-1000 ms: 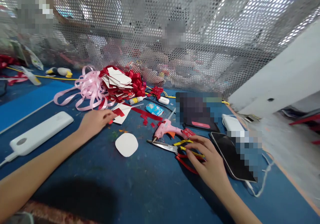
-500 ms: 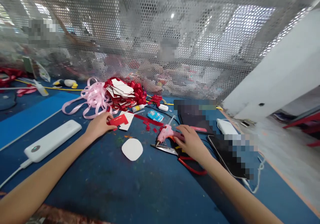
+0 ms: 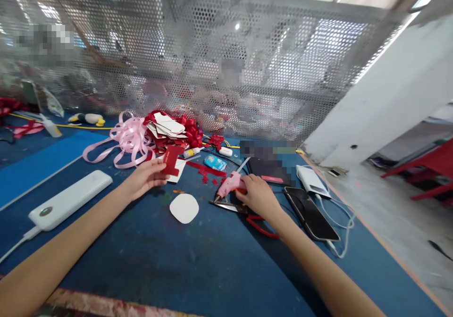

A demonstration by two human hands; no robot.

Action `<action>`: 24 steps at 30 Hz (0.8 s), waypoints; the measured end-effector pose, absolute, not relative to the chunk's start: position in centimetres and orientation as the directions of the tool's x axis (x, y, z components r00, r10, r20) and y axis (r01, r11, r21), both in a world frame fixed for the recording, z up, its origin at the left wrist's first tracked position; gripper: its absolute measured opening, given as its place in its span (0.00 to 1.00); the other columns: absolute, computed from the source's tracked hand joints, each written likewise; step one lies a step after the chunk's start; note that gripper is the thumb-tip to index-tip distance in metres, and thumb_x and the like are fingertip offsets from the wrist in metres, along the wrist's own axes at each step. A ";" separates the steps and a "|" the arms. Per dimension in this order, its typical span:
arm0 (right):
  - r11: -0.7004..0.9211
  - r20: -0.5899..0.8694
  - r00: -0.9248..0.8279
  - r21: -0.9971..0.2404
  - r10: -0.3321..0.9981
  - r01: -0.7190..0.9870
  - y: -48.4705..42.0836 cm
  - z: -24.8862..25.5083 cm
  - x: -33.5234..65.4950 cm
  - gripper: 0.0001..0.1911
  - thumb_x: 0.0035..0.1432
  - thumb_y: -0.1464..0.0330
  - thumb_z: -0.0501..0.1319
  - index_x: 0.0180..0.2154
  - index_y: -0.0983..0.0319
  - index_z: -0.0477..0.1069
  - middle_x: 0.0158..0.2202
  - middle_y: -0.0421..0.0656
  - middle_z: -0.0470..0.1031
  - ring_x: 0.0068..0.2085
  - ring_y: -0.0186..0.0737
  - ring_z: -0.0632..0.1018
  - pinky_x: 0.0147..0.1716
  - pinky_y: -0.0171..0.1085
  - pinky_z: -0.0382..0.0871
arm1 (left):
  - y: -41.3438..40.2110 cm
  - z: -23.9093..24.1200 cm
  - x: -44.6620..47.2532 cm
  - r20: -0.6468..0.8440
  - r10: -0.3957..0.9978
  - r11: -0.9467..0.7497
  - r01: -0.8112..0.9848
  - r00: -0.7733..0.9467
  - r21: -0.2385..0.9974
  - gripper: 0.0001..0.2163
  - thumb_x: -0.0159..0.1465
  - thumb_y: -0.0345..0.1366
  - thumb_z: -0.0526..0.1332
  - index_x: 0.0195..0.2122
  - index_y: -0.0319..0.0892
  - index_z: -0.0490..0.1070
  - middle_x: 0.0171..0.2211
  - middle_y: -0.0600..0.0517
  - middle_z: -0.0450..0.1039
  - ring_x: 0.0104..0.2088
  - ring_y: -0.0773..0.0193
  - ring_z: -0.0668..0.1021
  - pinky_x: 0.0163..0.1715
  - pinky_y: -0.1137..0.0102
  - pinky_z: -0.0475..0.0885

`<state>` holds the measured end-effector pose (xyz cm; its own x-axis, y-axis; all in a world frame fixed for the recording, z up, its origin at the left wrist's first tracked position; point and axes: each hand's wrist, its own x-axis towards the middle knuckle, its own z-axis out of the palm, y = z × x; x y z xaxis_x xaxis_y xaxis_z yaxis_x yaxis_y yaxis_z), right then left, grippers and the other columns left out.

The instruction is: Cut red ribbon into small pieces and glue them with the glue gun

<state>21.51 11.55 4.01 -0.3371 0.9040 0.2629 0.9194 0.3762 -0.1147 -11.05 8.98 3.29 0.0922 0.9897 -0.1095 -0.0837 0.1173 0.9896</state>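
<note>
My left hand [image 3: 144, 179] pinches a small red card piece [image 3: 171, 161] and holds it just above the blue table [image 3: 198, 260]. My right hand [image 3: 259, 195] is wrapped round the handle of a pink glue gun [image 3: 229, 184], whose nozzle points left and down. Red-handled scissors [image 3: 244, 212] lie under and beside that hand. A white rounded card [image 3: 184, 208] rests flat on the table between my two hands.
A pile of red and white card pieces [image 3: 170, 128] and pink ribbon [image 3: 129, 137] sits behind my left hand. A white power bank [image 3: 69, 200] lies at the left. Phones [image 3: 309, 206] and a cabled charger [image 3: 311, 179] lie at the right. Perforated mesh [image 3: 212, 62] walls off the back.
My right hand left the scissors and closed on the pink glue gun. My left hand lifted the red card piece off the table and tilted it upright.
</note>
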 end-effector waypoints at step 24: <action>0.364 0.433 -0.108 -0.567 0.895 0.739 7.3 7.4 25.2 0.12 0.45 0.59 0.64 0.28 0.62 0.69 0.22 0.38 0.71 0.23 0.35 0.70 0.23 0.35 0.65 | 0.4 0.0 -1.2 -0.296 0.785 0.069 0.397 0.544 0.915 0.12 0.57 0.39 0.60 0.41 0.42 0.68 0.24 0.56 0.70 0.22 0.66 0.77 0.21 0.76 0.71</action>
